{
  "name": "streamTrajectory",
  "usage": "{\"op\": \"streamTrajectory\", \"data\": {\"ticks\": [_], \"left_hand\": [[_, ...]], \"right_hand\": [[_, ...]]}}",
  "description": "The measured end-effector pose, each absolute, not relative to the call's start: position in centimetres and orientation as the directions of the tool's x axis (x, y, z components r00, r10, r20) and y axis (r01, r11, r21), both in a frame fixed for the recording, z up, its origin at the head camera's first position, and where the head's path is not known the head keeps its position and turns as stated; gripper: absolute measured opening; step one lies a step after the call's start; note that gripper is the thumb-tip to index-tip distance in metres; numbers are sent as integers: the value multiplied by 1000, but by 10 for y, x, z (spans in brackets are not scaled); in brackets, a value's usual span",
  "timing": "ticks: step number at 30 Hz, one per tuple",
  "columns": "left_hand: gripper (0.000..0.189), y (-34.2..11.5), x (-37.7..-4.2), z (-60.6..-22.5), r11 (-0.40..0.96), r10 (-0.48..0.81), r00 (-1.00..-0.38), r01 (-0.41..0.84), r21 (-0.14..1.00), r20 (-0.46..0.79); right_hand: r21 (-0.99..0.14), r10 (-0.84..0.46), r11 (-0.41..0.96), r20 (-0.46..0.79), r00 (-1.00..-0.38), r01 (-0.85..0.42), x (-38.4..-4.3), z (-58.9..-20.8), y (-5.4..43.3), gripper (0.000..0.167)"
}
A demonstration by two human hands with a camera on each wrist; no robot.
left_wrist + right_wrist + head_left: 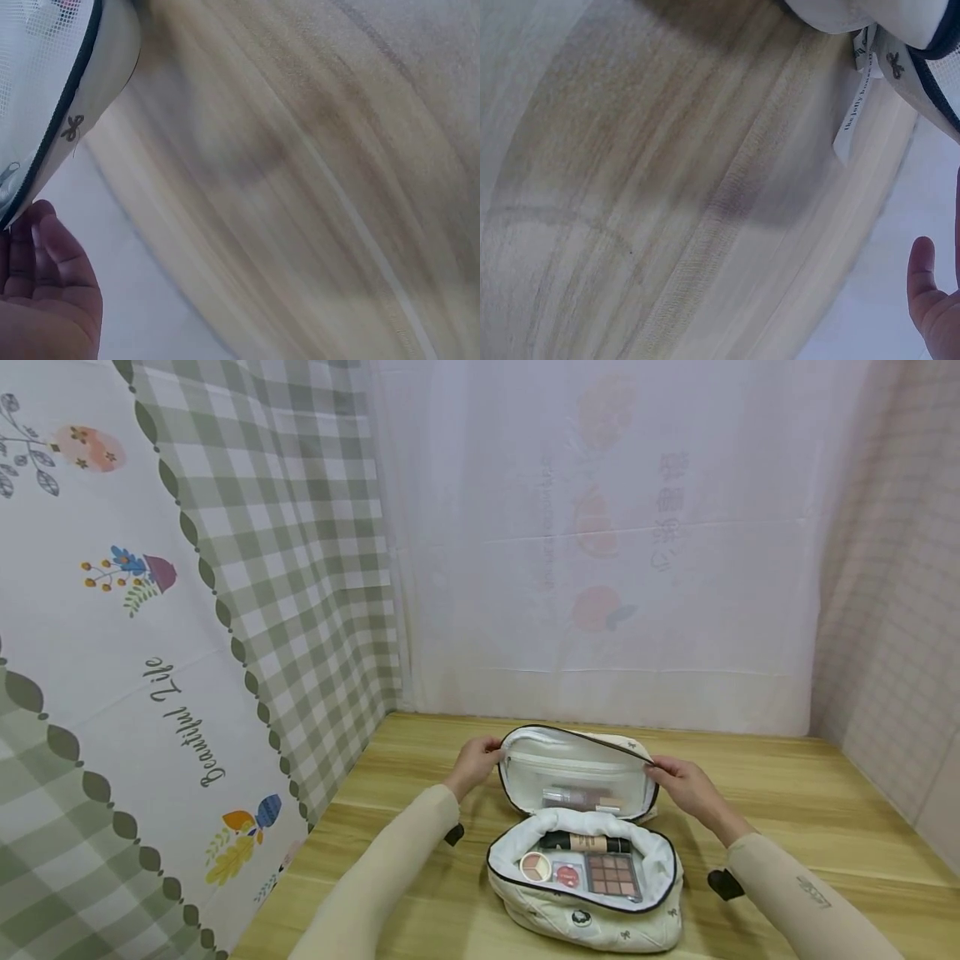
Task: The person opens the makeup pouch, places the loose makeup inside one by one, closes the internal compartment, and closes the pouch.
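Note:
A cream quilted makeup bag (536,906) with small bow prints stands unzipped on the table, its lid (519,785) raised. My left hand (472,764) pinches the lid's left edge, and my right hand (688,783) grips its upper right edge. Behind the lid's mesh pocket lie slim cosmetic tubes (577,799). In the white-lined base I see a black tube with a beige label (588,842), a round three-colour compact (535,867), a small clear case with something red (567,877) and an eyeshadow palette (612,875). The wrist views show each hand only partly.
The wood-grain table (757,777) runs back to a white hanging cloth (480,568). A green-checked printed curtain (300,527) hangs at the left, a pale checked one (900,652) at the right. A white fabric tag (853,116) sticks out from the bag's side.

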State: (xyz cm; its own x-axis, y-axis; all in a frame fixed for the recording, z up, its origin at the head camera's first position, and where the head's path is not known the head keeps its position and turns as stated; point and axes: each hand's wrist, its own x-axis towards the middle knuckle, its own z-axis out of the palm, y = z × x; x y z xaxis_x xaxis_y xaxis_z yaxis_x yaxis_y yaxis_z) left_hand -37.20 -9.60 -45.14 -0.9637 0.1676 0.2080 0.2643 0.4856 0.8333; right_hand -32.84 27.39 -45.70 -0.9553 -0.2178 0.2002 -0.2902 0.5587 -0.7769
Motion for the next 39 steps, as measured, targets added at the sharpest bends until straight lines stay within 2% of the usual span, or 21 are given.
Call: {"op": "streamTrajectory", "data": {"ticks": [17,23,31,39], "left_hand": [[11,-84,-380,-442,470,22,-945,298,831,326],[12,-82,-383,-436,437,-24,-923,335,835,383],[12,-90,-374,-437,415,49,-929,354,838,368],[12,-101,-357,-441,460,175,-921,389,798,348]], "right_hand": [[-775,-125,569,250,-960,-276,-327,-448,267,45],[-747,-95,592,309,-946,-303,-328,-444,266,42],[-679,-107,655,350,-931,-331,-323,-451,270,35],[-622,-198,684,346,-917,-382,-310,-452,276,36]]}}
